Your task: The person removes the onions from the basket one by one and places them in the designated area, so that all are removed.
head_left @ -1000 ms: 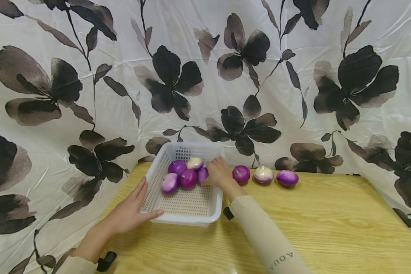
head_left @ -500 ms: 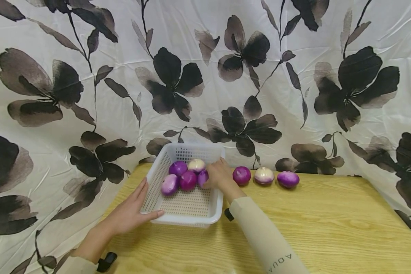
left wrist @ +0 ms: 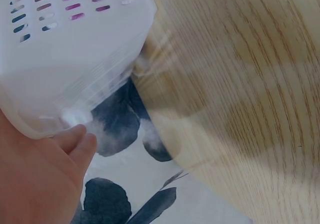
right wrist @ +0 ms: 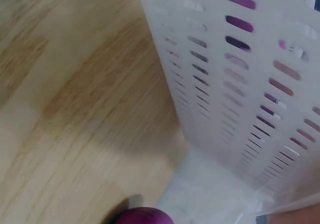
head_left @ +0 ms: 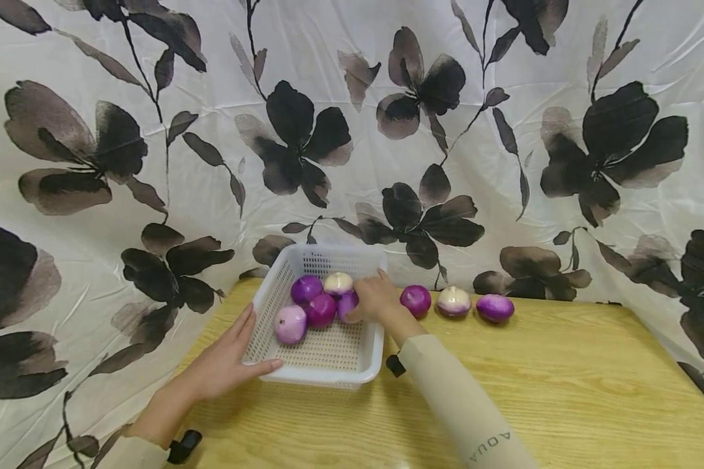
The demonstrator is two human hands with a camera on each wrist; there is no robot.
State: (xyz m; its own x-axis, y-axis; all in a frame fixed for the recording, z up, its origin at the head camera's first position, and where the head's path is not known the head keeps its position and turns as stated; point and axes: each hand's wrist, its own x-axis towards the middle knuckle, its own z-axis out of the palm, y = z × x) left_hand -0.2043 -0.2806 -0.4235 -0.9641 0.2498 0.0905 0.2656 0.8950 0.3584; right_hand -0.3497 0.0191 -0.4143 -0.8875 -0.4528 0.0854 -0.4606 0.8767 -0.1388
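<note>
While the left hand (head_left: 225,365) rests flat on the near left corner of the white basket (head_left: 368,355), with fingers straight and the thumb along the front rim, the right hand (head_left: 375,298) reaches over the right wall. Its fingers curl round a purple onion (head_left: 347,303) just inside that wall. This onion touches the dark purple onion (head_left: 321,309) beside it.

Three more sit in the basket: a pale pink onion (head_left: 290,324) nearest the left hand, a purple one (head_left: 306,288) at the back, and a whitish one (head_left: 337,283) next to it. Out on the wooden table (head_left: 563,391), three onions (head_left: 454,301) wait in a row to the right of the basket, close to the flowered cloth (head_left: 352,130).

I judge that the onion in the right hand is either being set down or being picked up; the pictures cannot say which. Either way, it helps to keep the left hand pressing on the corner so the light basket does not slide. The onions are round and smooth, so they roll easily. The fingers should go well round the onion, not just pinch the top. It is best to move it slowly past the wall, so it does not bump the rim or knock the others.

The wrist views show only the basket's slotted sides and the table.
</note>
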